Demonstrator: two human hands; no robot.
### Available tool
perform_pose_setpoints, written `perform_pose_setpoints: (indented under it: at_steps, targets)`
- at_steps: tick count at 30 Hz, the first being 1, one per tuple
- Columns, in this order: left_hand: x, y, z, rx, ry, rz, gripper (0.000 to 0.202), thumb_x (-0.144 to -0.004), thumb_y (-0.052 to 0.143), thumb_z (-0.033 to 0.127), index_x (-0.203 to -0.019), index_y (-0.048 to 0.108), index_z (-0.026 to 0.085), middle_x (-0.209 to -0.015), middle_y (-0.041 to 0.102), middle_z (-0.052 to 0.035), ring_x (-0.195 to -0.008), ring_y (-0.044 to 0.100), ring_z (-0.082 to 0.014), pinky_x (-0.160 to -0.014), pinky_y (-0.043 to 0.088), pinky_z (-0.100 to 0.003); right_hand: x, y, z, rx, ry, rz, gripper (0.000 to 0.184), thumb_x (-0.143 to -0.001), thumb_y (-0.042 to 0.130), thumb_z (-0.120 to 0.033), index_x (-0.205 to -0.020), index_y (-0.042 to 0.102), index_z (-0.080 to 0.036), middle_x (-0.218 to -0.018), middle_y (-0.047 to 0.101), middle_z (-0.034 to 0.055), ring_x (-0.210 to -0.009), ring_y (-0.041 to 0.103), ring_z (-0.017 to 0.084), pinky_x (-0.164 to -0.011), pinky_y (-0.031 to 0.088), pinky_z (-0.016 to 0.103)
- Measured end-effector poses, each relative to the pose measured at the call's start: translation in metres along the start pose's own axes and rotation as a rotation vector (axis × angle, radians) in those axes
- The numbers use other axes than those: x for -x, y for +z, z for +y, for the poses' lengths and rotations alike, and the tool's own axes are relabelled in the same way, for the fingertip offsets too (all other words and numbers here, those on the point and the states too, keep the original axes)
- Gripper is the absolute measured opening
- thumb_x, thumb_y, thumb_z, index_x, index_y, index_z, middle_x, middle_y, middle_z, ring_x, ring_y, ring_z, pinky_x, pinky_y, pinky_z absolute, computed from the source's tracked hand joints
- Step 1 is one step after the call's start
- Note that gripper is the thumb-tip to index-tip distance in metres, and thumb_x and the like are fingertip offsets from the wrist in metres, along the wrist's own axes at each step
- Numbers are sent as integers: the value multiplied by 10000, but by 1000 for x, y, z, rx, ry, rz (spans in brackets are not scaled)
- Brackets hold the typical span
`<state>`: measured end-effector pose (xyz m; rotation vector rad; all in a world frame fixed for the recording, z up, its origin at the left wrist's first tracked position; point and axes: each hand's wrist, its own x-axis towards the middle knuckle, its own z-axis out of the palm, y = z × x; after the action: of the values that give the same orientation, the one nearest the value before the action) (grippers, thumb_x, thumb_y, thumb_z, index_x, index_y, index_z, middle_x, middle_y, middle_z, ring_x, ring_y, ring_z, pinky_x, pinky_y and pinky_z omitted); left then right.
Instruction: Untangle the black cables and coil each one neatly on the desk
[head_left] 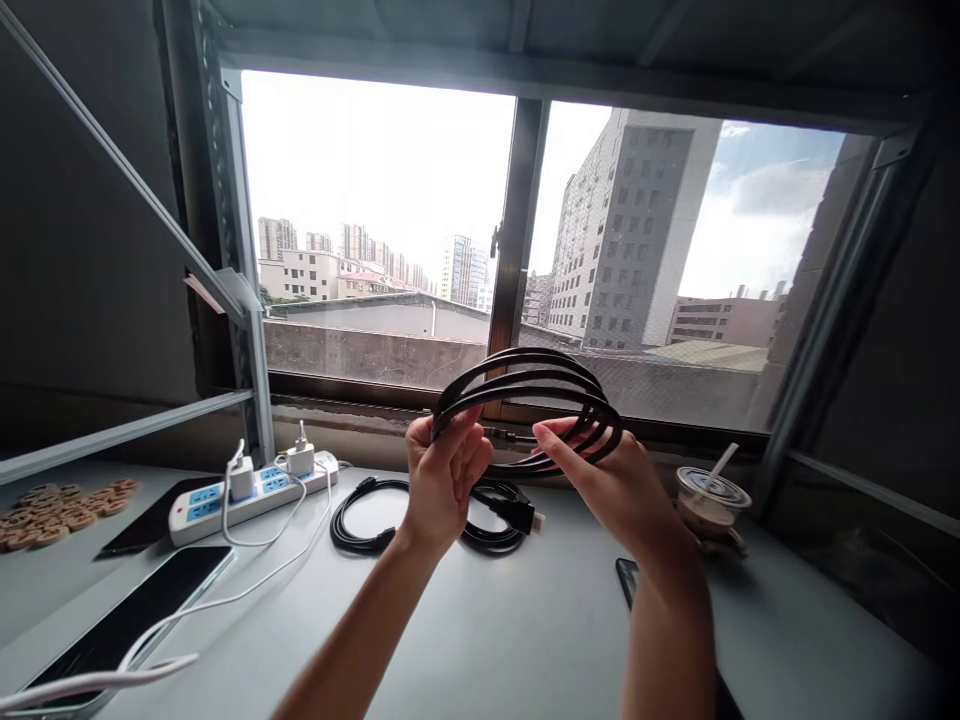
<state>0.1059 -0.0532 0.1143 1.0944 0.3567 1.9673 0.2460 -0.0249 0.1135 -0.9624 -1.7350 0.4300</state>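
Note:
A black cable [525, 378] is wound into several loops, raised above the table between my two hands. My left hand [448, 478] is closed round the left side of the loops. On the right side, my right hand [600, 470] grips the same coil, its thumb and a finger reaching inward. A black plug with a pale metal end [521, 516] shows just below the coil. Another black cable [360, 545] lies coiled on the table behind my left hand, which hides part of it.
A white power strip [255, 495] with two chargers stands left, its white cords crossing a phone [135, 625]. Round wooden pieces [64, 512] lie far left. To the right is a lidded drink cup [711, 495] with a straw. A dark object [627, 578] is partly hidden by my right forearm.

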Motion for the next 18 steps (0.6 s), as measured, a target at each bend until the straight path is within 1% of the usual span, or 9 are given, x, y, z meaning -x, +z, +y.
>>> perform_pose_setpoints:
  at_steps: [2, 3, 5, 8, 11, 15, 18]
  targets:
    - [2, 1, 2, 1, 8, -7, 670, -640, 739, 277, -364, 145, 136, -288, 191, 79, -239, 187, 3, -328, 71, -218, 0, 0, -5, 2, -24, 111, 247, -719, 656, -408, -846, 696, -199, -761, 720, 25, -769, 686, 221, -677, 526, 302]
    - [3, 1, 3, 4, 13, -11, 669, -647, 734, 280, -361, 146, 135, -286, 191, 78, -238, 192, 2, -332, 74, -221, 0, 0, -7, -32, -38, 156, 241, -715, 663, -385, -862, 694, -197, -758, 722, 24, -766, 687, 216, -687, 527, 301]
    - [3, 1, 3, 7, 18, -21, 668, -657, 724, 286, -356, 148, 132, -284, 192, 75, -237, 203, 0, -341, 83, -226, 1, 2, -11, -130, -79, 207, 202, -740, 645, -354, -854, 692, -195, -751, 722, 25, -751, 690, 202, -686, 531, 290]
    - [3, 0, 4, -3, 27, -43, 659, -672, 711, 286, -352, 157, 128, -278, 198, 71, -239, 215, -2, -350, 99, -227, 2, 4, -16, -222, -127, 275, 169, -784, 599, -354, -784, 679, -205, -735, 718, 26, -719, 691, 195, -661, 531, 283]
    - [2, -1, 5, -7, 55, -44, 661, -673, 713, 288, -358, 155, 125, -273, 195, 69, -238, 214, -5, -352, 101, -225, 3, 5, -19, -208, -161, 358, 188, -793, 583, -384, -764, 672, -221, -691, 703, 22, -664, 677, 188, -601, 516, 273]
    - [-1, -3, 10, -30, 108, -34, 665, -675, 716, 288, -374, 146, 123, -277, 197, 66, -242, 220, -9, -348, 103, -216, 3, 11, -20, -174, -224, 389, 219, -814, 548, -408, -739, 647, -228, -597, 648, -1, -570, 624, 153, -542, 479, 248]
    - [-3, -6, 15, -51, 137, -41, 666, -694, 699, 284, -378, 135, 122, -276, 178, 67, -240, 224, -9, -338, 115, -201, 5, 19, -19, -167, -246, 393, 264, -840, 504, -426, -707, 599, -218, -632, 652, 5, -571, 611, 143, -541, 466, 242]
